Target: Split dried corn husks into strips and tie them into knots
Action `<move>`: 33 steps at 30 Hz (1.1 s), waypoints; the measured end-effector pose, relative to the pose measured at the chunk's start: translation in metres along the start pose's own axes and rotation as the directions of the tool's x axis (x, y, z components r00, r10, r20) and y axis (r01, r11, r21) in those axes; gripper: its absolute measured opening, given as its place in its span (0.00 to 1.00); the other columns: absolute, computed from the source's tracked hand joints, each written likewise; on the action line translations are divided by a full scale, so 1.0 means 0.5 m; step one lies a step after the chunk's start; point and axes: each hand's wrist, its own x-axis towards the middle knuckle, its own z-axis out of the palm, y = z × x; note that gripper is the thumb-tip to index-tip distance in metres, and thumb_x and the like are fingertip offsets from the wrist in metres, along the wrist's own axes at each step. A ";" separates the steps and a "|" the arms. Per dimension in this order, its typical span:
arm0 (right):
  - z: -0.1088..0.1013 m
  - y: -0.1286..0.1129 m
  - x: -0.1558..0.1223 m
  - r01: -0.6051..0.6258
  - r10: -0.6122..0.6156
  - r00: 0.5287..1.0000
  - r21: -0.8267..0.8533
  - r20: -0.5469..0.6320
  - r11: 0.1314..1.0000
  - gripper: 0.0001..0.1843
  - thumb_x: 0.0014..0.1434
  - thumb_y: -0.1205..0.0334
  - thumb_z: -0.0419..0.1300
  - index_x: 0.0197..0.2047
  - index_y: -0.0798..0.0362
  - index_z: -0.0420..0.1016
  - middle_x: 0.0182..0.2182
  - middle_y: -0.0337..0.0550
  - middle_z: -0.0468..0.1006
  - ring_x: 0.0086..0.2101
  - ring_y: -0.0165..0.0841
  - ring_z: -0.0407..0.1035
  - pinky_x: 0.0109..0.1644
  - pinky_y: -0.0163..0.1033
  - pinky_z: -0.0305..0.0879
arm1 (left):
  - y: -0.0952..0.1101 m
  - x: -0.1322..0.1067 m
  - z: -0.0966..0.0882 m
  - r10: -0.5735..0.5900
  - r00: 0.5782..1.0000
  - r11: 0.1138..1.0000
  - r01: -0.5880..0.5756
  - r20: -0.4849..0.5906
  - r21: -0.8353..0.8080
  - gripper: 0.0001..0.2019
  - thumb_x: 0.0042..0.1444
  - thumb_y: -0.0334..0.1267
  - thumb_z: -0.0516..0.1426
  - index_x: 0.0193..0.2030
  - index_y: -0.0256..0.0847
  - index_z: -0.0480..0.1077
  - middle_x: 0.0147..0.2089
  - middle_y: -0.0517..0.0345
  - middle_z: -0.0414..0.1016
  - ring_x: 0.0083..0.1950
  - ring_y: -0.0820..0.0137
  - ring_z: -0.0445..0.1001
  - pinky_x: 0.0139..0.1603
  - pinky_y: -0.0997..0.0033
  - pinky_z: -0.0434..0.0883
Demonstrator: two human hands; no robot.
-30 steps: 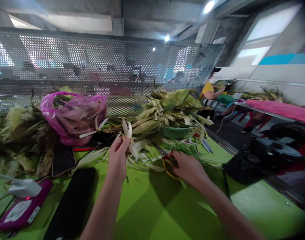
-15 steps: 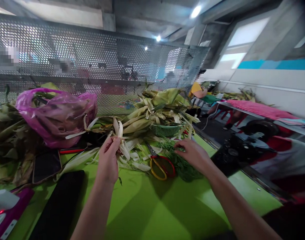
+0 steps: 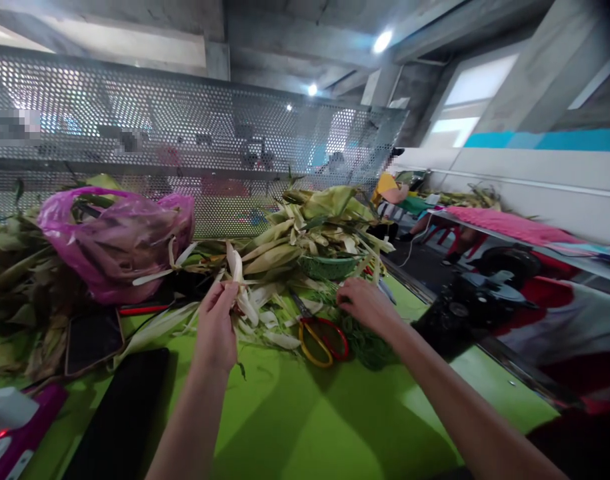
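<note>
Pale dried corn husk (image 3: 235, 260) strips, folded together, stand up from the pinched fingers of my left hand (image 3: 217, 327). My right hand (image 3: 365, 303) hovers over a tangle of green string (image 3: 372, 350), its fingers curled together; whatever they hold is too fine to make out. Between the hands lie scissors (image 3: 317, 343) with one yellow and one red handle loop, blades pointing away among husk scraps. Behind them a green basket (image 3: 329, 268) is heaped with a pile of corn husks (image 3: 329, 208).
A pink plastic bag (image 3: 115, 233) of husks stands at the left, near a phone (image 3: 93, 340) and a long black object (image 3: 122, 407) on the green table (image 3: 285, 427). A perforated metal screen (image 3: 185, 147) rises behind. Across the aisle sits a person in yellow (image 3: 386, 184).
My right hand has moved slightly left, toward the left hand. My left hand still pinches the husk in about the same place. The view has shifted a little.
</note>
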 end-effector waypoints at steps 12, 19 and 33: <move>-0.110 -0.049 0.024 -0.038 0.160 0.982 0.713 -0.105 0.700 0.14 0.53 0.51 0.62 0.35 0.53 0.70 0.27 0.36 0.72 0.20 0.25 0.61 0.24 0.33 0.60 | 0.004 -0.005 0.003 -0.099 0.995 0.995 0.100 0.022 -0.029 0.12 0.40 0.40 0.67 0.30 0.38 0.73 0.26 0.65 0.70 0.24 0.79 0.66 0.25 0.81 0.63; -0.124 -0.171 0.029 0.083 -0.014 0.994 0.705 -0.104 0.705 0.10 0.50 0.57 0.65 0.33 0.53 0.74 0.27 0.36 0.73 0.26 0.28 0.65 0.28 0.33 0.62 | -0.020 -0.046 0.033 -0.306 0.902 0.951 0.304 0.303 0.056 0.13 0.48 0.45 0.64 0.35 0.39 0.73 0.30 0.63 0.71 0.26 0.80 0.65 0.27 0.82 0.64; -0.013 -0.084 0.010 0.181 -0.217 0.955 0.184 0.200 0.966 0.22 0.49 0.68 0.60 0.49 0.47 0.76 0.43 0.41 0.78 0.41 0.37 0.71 0.46 0.39 0.64 | -0.005 -0.022 0.018 -0.238 0.961 0.970 0.242 0.142 -0.016 0.13 0.42 0.43 0.67 0.32 0.38 0.75 0.28 0.63 0.73 0.23 0.81 0.64 0.23 0.80 0.62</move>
